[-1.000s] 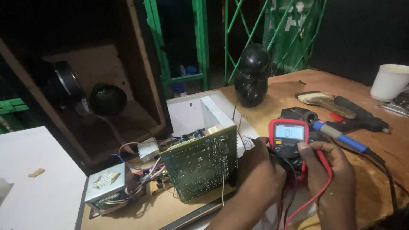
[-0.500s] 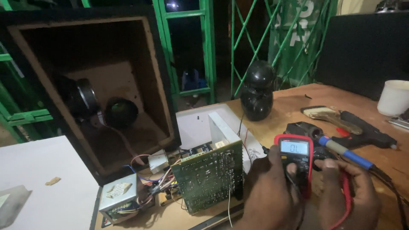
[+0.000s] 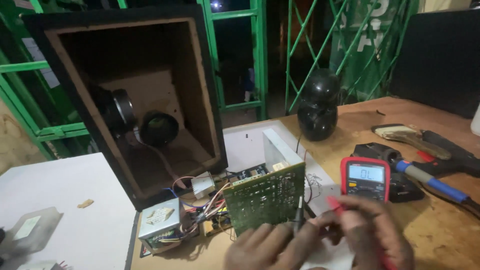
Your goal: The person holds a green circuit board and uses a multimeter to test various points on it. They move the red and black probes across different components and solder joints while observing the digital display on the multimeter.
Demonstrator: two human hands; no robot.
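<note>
at lower centre, the black probe (image 3: 298, 216) is pinched by the left hand (image 3: 265, 248) against the green circuit board (image 3: 264, 201); the red probe (image 3: 334, 202) is gripped by the right hand (image 3: 372, 230) beside the red multimeter (image 3: 365, 177), its display kept readable.

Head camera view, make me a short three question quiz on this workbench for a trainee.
1. True or false: the green circuit board stands on edge.
2. Which probe does the left hand hold: A black, B red?
3. What lies right of the red multimeter?

Key: 1 true. 2 A; the right hand has the red one. 3 a blue-handled soldering iron.
</note>
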